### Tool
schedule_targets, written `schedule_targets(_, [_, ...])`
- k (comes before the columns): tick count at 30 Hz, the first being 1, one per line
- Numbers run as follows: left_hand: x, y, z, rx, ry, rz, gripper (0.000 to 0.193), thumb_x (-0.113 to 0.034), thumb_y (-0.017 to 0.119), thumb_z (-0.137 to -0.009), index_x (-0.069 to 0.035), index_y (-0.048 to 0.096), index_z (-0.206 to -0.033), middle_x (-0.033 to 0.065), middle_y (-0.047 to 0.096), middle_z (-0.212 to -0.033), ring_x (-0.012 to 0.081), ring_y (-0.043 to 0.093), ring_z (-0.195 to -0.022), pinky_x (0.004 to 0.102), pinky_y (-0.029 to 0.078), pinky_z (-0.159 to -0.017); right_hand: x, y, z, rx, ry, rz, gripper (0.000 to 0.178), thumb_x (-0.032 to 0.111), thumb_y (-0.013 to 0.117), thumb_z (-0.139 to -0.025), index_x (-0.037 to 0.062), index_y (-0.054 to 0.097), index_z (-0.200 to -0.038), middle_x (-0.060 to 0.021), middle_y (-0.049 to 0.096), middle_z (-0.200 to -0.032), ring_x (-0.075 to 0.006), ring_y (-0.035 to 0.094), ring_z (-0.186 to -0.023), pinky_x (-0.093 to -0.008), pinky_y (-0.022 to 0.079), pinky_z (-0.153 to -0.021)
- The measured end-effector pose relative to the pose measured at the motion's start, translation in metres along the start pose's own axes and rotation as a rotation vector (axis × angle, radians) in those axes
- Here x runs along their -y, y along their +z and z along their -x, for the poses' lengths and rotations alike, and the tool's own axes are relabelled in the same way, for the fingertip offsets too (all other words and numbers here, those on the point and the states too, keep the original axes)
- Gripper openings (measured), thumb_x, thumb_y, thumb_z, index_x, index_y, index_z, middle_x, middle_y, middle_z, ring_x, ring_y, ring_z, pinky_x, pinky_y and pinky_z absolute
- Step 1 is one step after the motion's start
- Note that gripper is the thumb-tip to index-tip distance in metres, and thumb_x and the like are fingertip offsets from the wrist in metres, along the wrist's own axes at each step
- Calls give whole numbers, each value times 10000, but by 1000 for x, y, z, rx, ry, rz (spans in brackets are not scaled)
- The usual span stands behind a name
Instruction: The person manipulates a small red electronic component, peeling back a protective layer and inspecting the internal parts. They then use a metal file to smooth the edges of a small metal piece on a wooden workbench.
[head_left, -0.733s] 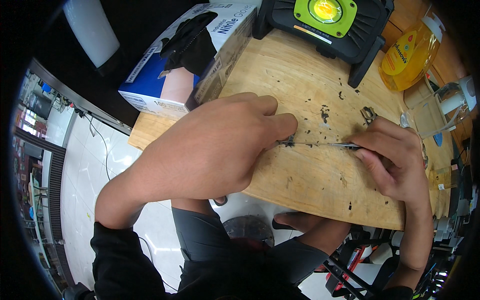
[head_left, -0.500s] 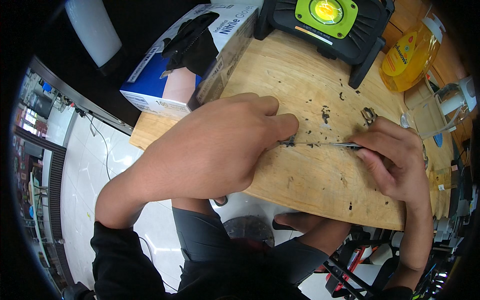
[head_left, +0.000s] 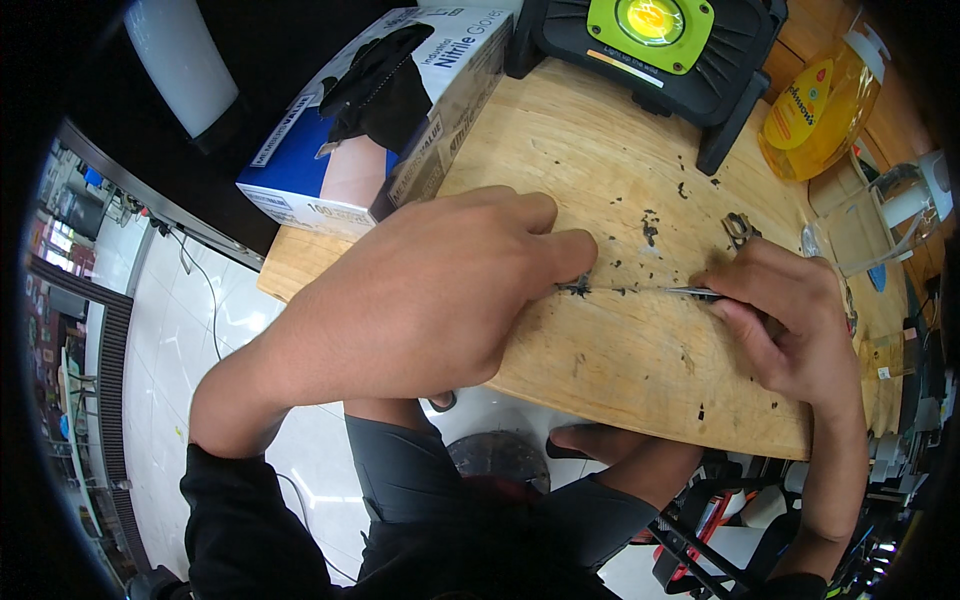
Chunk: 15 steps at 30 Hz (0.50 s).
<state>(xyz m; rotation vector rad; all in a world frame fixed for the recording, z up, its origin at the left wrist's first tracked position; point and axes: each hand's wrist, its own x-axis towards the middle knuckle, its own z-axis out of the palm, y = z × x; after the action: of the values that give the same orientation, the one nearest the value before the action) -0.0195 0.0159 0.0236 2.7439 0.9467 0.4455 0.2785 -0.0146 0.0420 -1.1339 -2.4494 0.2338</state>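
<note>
My left hand (head_left: 430,290) is closed, thumb side down, over a small dark piece (head_left: 576,286) pressed against the wooden table (head_left: 600,370). Its fingers hide most of that piece. From the right, my right hand (head_left: 785,320) pinches a slim pointed metal tool (head_left: 692,291) between thumb and fingers. The tool's thin tip points left toward the dark piece; whether it touches cannot be made out. Small black scraps (head_left: 650,230) lie scattered around the tool. Just beyond my right hand rests a small dark metal part with looped shapes (head_left: 738,230).
At the far left stands a glove box (head_left: 300,190) with a black glove sticking out. A lit work lamp (head_left: 650,40) is at the back. To the right are a yellow liquid bottle (head_left: 810,115) and a clear pump container (head_left: 880,225). The table's curved front edge (head_left: 640,430) is near my legs.
Both hands keep nearly the same place and grip. The fine tip of the tool looks slightly shifted, and the whole view has moved a little.
</note>
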Motion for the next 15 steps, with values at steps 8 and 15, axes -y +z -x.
schedule_targets(8, [0, 1, 2, -18, 8, -15, 307, 8, 750, -765, -88, 634, -1033, 94, 601, -890, 282, 649, -864, 398, 523, -687, 5, -2, 1, 40, 18, 34, 137, 33, 740, -799, 16, 721, -933, -140, 597, -742, -332, 626, -610, -398, 473, -548])
schedule_targets(15, [0, 2, 2, -17, -2, -9, 299, -12, 751, -777, -87, 636, -1043, 94, 592, -879, 283, 640, -853, 400, 519, -690, 2, -2, 1, 22, -11, 15, 163, 41, 742, -781, 9, 729, -941, -128, 587, -743, -316, 620, -615, -393, 462, -542])
